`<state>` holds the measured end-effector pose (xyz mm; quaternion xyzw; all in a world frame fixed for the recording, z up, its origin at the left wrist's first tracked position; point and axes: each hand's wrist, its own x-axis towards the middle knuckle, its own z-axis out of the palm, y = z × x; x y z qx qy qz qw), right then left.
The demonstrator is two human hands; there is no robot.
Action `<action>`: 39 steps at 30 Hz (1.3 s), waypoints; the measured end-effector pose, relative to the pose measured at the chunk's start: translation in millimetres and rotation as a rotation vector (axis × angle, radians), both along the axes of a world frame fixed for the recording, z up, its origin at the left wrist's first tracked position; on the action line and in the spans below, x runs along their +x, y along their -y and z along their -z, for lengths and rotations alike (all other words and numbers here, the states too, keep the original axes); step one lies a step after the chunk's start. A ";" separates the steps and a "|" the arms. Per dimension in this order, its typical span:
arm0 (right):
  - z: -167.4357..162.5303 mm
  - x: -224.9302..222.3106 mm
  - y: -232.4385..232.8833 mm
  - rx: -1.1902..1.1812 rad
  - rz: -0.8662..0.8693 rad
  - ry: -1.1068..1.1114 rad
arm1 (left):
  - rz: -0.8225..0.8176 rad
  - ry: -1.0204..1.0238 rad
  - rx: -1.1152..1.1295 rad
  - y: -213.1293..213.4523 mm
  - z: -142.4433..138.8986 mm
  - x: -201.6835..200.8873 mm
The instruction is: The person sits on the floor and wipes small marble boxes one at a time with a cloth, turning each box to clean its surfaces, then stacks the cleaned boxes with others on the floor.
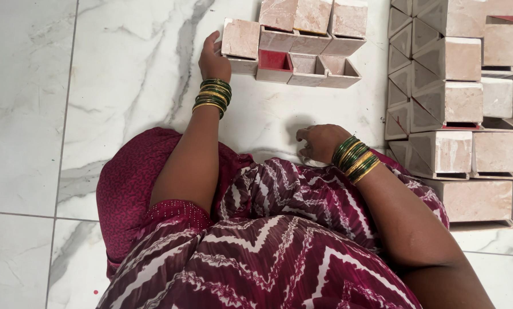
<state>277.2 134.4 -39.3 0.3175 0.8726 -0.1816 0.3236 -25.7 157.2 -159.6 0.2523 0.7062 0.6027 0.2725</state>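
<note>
Head view: left hand at upper centre, fingers touching left edge of marbled box, not clearly gripping. Box lies just right of it. Right hand loosely curled, empty, lower centre, farther off.

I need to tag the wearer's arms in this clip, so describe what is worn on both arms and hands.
Both forearms are bare. The left hand has a stack of green and gold bangles at the wrist. The right hand wears a matching green and gold stack. A maroon sleeve with small dots covers the left upper arm. No rings can be made out.
</note>
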 end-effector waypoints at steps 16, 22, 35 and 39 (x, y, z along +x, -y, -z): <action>2.7 2.6 -0.4 -0.001 0.002 -0.016 | -0.116 -0.224 -0.109 3.8 -9.4 -10.2; 2.2 1.7 0.2 0.003 -0.018 -0.038 | -0.094 -0.212 -0.118 9.5 -13.3 -8.7; -1.1 -0.1 0.2 -0.003 -0.012 -0.021 | 0.109 -0.426 -0.121 9.5 -14.9 11.8; -1.2 -0.3 -0.2 0.003 -0.012 -0.011 | 0.128 -0.399 -0.136 8.0 -13.4 9.8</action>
